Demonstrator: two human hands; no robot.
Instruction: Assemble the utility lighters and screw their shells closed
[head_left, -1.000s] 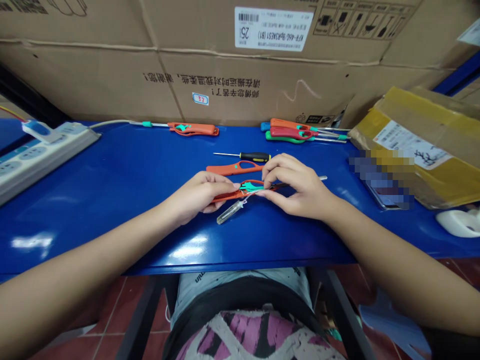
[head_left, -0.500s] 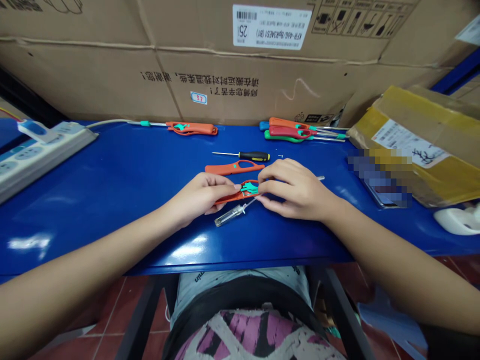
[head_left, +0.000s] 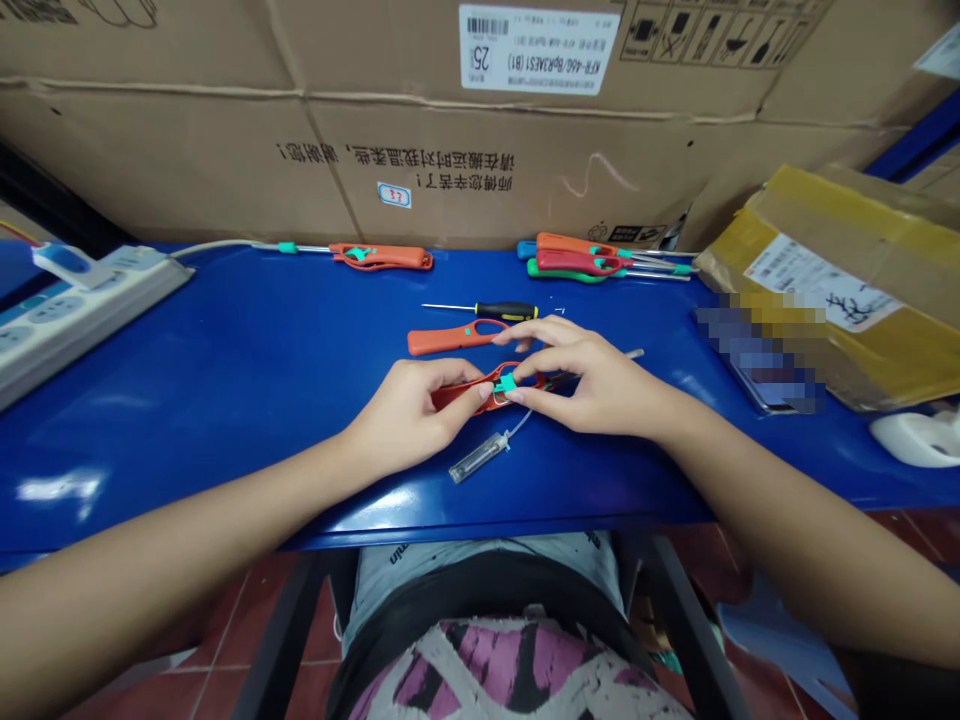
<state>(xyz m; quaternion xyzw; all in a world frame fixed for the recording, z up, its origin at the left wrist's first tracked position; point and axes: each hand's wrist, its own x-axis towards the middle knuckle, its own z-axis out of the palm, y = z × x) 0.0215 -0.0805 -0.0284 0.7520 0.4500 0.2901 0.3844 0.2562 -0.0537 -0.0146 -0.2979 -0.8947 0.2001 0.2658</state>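
My left hand [head_left: 405,405] is closed on an orange half shell of a long-necked gas lighter [head_left: 444,398], its thumb and fingers near the shell's middle. Pinched in my right hand [head_left: 596,380], between thumb and index finger, is a small green trigger [head_left: 508,383] at the shell's opening. A clear fuel tank [head_left: 480,458] lies just below the shell, and its thin tube runs up under my right hand. Behind my hands rests the other orange half shell [head_left: 442,341]. Part of the lighter's metal neck is hidden by my right hand.
A black and yellow screwdriver [head_left: 506,310] lies beyond the shells. At the back are an orange lighter [head_left: 390,257] and a stack of several lighters [head_left: 574,260]. A power strip [head_left: 90,310] stands left; a taped carton [head_left: 810,230] and a phone [head_left: 757,360] are right.
The fuel tank has shifted right and toward me. My left thumb has moved in to the green trigger, which now sits turned between my fingertips. My right index finger has lifted slightly.
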